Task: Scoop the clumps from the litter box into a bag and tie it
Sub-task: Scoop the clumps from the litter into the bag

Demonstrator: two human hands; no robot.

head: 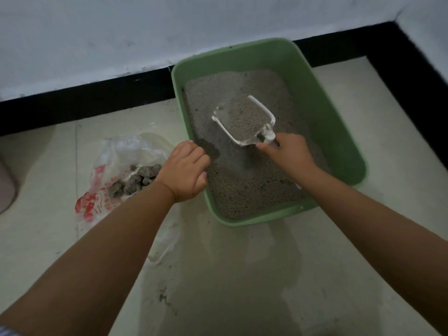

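A green litter box full of grey litter sits on the floor against the wall. My right hand grips the handle of a white scoop, which is loaded with litter and held above the litter bed; fine litter falls from it. My left hand curls over the box's left rim. Left of the box lies a clear plastic bag with red print, open, with several grey clumps inside.
A white wall with a black baseboard runs behind the box and turns a corner at the right. The floor is pale tile. A pinkish rounded object shows at the far left edge.
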